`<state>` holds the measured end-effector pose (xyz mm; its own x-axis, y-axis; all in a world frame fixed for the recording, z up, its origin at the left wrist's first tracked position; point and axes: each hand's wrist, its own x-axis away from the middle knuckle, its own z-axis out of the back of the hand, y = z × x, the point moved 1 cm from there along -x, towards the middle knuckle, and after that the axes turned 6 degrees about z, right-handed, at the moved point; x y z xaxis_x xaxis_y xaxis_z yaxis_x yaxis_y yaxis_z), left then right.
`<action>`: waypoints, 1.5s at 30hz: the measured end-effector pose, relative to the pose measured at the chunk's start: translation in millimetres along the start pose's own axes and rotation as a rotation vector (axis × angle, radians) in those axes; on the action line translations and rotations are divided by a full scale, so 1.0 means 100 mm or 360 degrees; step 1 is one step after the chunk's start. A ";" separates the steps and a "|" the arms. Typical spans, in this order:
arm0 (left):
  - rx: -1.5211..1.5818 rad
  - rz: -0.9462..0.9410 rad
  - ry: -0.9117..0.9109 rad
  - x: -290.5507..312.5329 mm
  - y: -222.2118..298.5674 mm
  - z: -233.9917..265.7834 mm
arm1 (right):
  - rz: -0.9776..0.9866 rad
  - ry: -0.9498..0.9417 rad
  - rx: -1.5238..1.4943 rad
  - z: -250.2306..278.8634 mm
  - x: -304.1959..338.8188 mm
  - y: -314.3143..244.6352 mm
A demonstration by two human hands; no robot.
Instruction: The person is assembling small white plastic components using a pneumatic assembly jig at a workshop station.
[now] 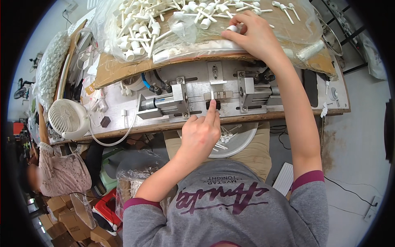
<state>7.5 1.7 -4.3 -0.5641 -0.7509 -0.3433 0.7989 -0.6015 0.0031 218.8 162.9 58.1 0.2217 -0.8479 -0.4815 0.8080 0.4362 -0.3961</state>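
Observation:
My left hand (200, 133) reaches up to the metal fixture (224, 96) on the bench, index finger stretched out and the other fingers curled. Its fingertip touches the lower end of a white plastic stick (212, 94) lying in the fixture's middle. Farther up, my right hand (253, 35) is over the cardboard sheet, thumb and fingers closed on a white capped plastic stick (232, 29); its stem is hidden by the hand. A pile of similar white capped sticks (142, 31) lies to its left on clear plastic film.
Metal cylinders (164, 105) flank the fixture. A small white fan (68, 118) stands at the bench's left. A white mesh basket (240, 144) holding several sticks rests on my lap. Another person (63, 171) sits at the left, above cardboard boxes (72, 218).

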 end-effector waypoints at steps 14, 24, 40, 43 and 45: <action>0.0851 0.0351 -0.0098 -0.06 -0.18 0.03 | 0.0362 0.0410 -0.0363 0.31 0.90 -0.54; 0.2499 0.0989 0.0381 -0.12 -0.43 0.49 | 0.0232 0.0028 -0.0567 -0.13 1.66 -0.83; 0.1720 0.0543 0.0515 0.06 -0.42 0.48 | 0.0498 -0.0306 0.0431 -0.48 1.56 -1.01; 0.1506 0.0499 0.0523 0.07 -0.46 0.48 | 0.0459 -0.0456 0.0331 -0.38 1.44 -1.02; 0.1455 0.0423 0.0574 0.07 -0.44 0.49 | 0.0379 -0.0545 -0.0032 -0.17 1.15 -0.95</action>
<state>-41.4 9.8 39.0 -0.1744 -0.8546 -0.4892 0.3385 -0.5185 0.7852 157.9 29.5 26.9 0.5724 -0.7724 -0.2753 0.7022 0.6351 -0.3217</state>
